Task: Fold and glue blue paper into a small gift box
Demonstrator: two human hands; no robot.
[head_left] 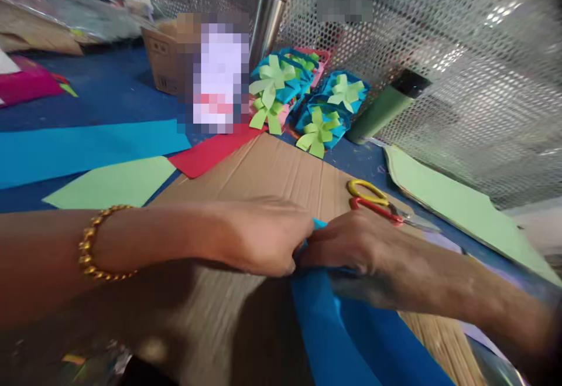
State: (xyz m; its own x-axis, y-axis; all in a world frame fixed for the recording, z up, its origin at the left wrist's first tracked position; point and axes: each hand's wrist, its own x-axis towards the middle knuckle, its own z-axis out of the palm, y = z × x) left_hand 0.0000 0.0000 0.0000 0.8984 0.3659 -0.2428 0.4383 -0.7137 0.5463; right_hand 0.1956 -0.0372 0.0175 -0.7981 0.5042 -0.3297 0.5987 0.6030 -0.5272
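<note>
left hand [272, 236] and right hand [351, 245] pinch a smooth, folded blue paper strip [314, 316] over creased brown cardboard [290, 178].

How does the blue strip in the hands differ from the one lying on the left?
The held strip is bent, gripped by the left hand and right hand; the left strip lies flat, untouched. The held strip looks darker, the left strip brighter. Both are blue.
</note>
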